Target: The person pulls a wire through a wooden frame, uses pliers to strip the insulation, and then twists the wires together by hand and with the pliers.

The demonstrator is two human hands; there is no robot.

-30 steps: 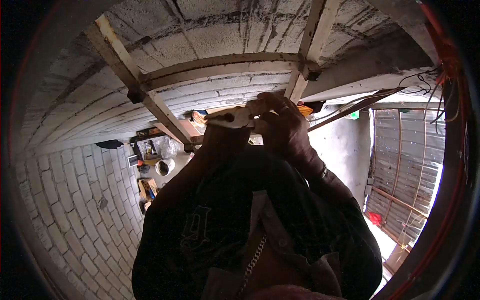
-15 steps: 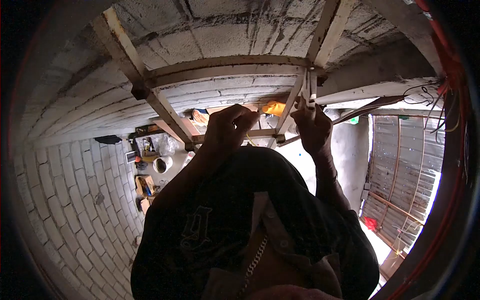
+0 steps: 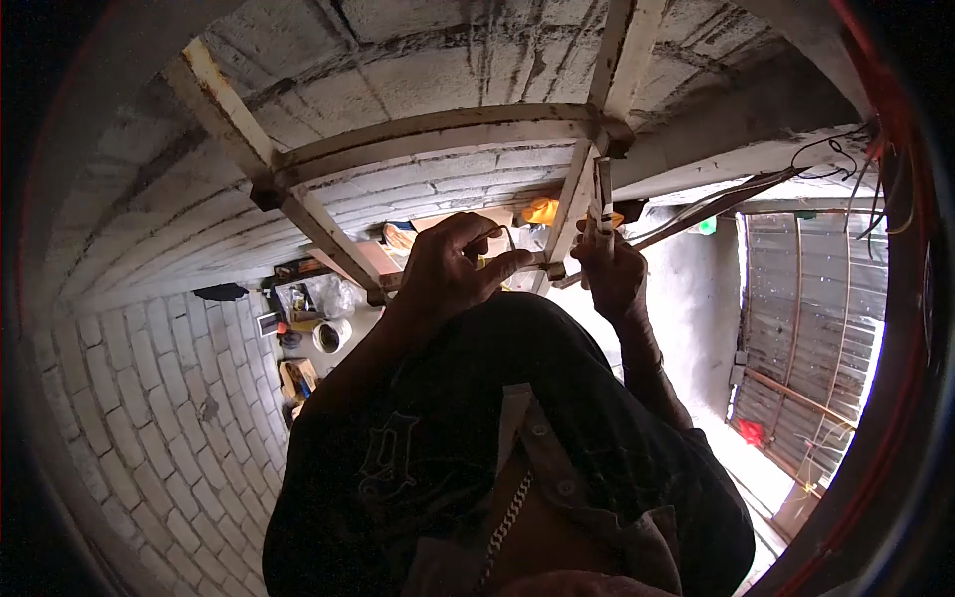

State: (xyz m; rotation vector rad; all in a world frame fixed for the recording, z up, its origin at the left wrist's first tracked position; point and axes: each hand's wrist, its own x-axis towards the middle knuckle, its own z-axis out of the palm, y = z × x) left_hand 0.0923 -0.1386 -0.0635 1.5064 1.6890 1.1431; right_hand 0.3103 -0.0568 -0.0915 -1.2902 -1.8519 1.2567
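My left hand [image 3: 453, 264] is held in front of my chest, its index finger curled and thumb stretched toward the right. A short, thin curved strand [image 3: 510, 240], like a piece of wire, sticks up from between these fingers. To the right, my right hand [image 3: 615, 271] is closed around a slim, pale, long tool [image 3: 603, 194] that points upward; its kind is unclear. The tool overlaps a metal frame post [image 3: 571, 204] in this view. Both hands are below the crossbar [image 3: 438, 137] of the whitish, rust-marked frame.
A block wall [image 3: 159, 398] runs along the left. Below lie a white bucket [image 3: 331, 335], cardboard boxes [image 3: 296, 378] and a yellow-orange item [image 3: 540, 211]. Loose wires [image 3: 880, 189] hang at the upper right, near a corrugated metal sheet [image 3: 811, 298].
My left thumb has extended away from the curled fingers, and the thin strand now shows. My right hand has moved slightly left and down with the tool. The view has shifted a little.
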